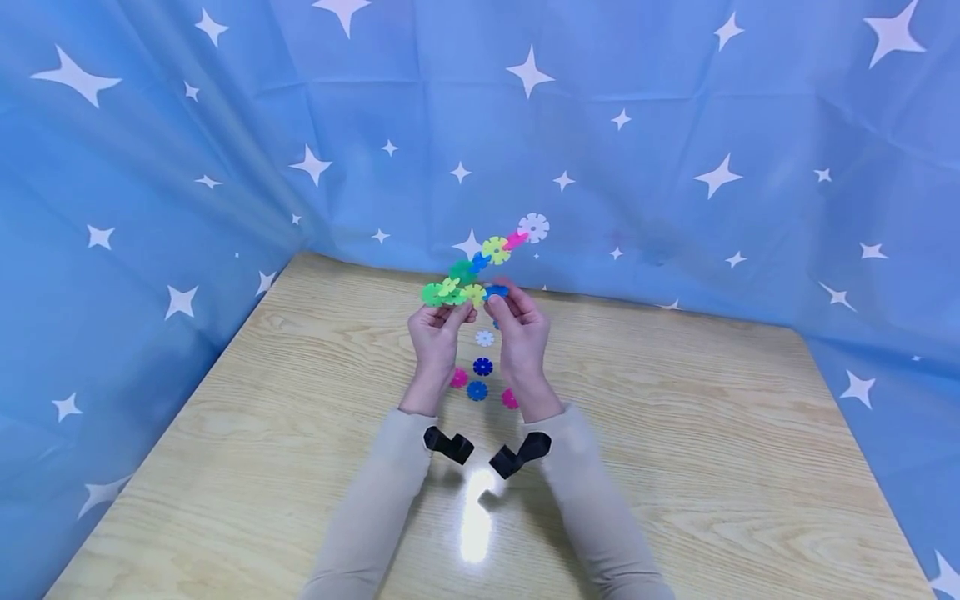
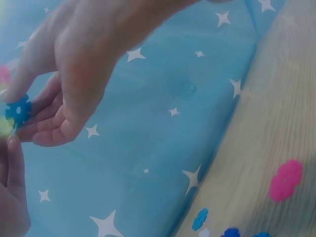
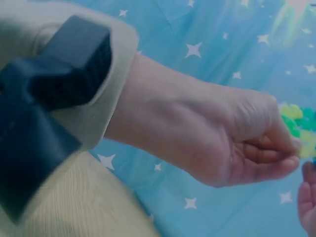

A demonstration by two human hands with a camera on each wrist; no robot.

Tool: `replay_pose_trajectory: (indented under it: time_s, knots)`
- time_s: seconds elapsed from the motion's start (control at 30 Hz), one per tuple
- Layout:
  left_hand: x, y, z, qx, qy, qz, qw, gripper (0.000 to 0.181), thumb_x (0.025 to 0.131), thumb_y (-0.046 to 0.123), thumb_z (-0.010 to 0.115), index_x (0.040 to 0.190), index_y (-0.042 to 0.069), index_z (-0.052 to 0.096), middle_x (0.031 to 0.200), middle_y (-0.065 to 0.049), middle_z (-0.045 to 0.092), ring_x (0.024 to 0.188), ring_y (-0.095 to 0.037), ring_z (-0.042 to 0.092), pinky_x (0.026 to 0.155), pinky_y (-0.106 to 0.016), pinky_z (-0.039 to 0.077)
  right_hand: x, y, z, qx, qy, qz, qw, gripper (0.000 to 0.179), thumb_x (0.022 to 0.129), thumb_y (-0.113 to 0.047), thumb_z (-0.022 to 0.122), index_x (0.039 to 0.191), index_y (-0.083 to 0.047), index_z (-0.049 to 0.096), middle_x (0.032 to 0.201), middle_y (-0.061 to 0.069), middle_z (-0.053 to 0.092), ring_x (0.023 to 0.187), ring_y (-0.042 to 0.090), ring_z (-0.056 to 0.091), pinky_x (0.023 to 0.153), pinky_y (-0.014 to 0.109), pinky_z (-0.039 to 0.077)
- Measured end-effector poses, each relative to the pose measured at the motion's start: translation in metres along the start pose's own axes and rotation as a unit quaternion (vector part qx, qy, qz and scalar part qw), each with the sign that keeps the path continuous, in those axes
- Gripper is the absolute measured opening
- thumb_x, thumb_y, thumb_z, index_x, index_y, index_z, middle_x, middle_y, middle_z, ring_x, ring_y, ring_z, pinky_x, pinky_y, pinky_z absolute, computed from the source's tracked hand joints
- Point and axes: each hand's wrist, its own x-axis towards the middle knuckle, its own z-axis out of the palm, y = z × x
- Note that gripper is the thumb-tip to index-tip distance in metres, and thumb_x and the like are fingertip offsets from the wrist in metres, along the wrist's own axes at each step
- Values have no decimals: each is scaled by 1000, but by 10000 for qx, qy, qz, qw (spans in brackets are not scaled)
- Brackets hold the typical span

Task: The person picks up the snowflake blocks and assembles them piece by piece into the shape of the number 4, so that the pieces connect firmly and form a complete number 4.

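A blue star-printed curtain (image 1: 637,150) fills the upper frame and runs down both sides, behind my wood-grained table (image 1: 712,433) across the lower frame. My pale sleeves (image 1: 382,500) rise from bottom centre. At mid-frame, my left hand (image 1: 433,337) pinches a yellow disc (image 1: 476,293) of the notched-disc chain (image 1: 462,272), which slants toward upper right; my right hand (image 1: 523,335) pinches a blue disc (image 1: 497,291). Loose discs (image 1: 482,367) lie on the table just below centre.

No text, label, brand or number can be read in any of the 3 views. The printed marks are white 4-pointed stars (image 1: 530,72) on the blue cloth (image 1: 450,125), across the head view's top and sides.
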Motion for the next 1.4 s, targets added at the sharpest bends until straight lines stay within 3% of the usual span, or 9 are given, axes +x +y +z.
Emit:
replay_pose_trajectory:
  time_s: [0.17,0.3,0.6,0.67,0.77,0.97,1.17,1.4]
  knots:
    - [-1,1,1,19,-17,141,9999,13,82,-11,63,91,-20,61,71,2,67,61,-10,63,65,-24,56,-2,3,3,-138,38,-353,9993,24,90,-1,59,112,11,62,88,2,70,85,11,65,87,34,53]
    - [-3,-1,2,-91,111,93,9999,13,83,-12,62,91,-22,59,69,2,66,59,-9,63,63,-23,56,-5,7,6,-73,134,-368,9992,30,91,-2,59,114,16,57,96,8,69,89,12,66,88,39,50]
    - [-5,-4,2,-200,292,178,9992,17,82,-12,62,92,-25,58,70,1,67,59,-10,63,63,-23,56,-8,13,14,211,181,-339,9990,20,91,-1,58,108,8,64,83,3,65,75,11,62,76,28,56]
    - [-3,-4,1,-210,269,213,9992,14,81,-12,63,90,-22,60,70,0,67,59,-10,63,63,-24,56,-6,13,14,133,129,-263,9995,24,92,-4,59,111,10,62,80,3,62,75,11,61,80,30,56]
    - [-1,-4,0,-280,240,175,9992,5,82,-10,63,86,-12,65,69,0,68,60,-11,64,64,-24,57,-5,13,11,52,58,-157,9998,31,92,-3,58,118,13,57,89,3,66,86,12,64,88,34,52]
    - [0,-4,-1,-783,9,-39,9969,21,85,-11,59,86,8,68,76,-2,68,67,-12,67,69,-28,58,-5,11,11,191,174,-11,9997,32,90,1,59,121,11,56,100,2,69,92,13,65,92,34,50]
    - [0,-5,1,-804,-144,-112,9966,23,86,-10,58,88,10,69,79,-1,69,71,-13,68,74,-31,57,-7,12,12,314,386,87,9987,27,90,2,59,116,7,61,92,0,71,86,12,66,87,30,53]
    - [2,-5,-1,-453,-69,-130,9989,19,84,-9,62,83,8,69,71,0,69,64,-11,67,69,-28,58,-7,12,8,-111,358,-11,9993,30,88,-1,63,117,7,61,95,0,71,91,12,66,85,27,53]
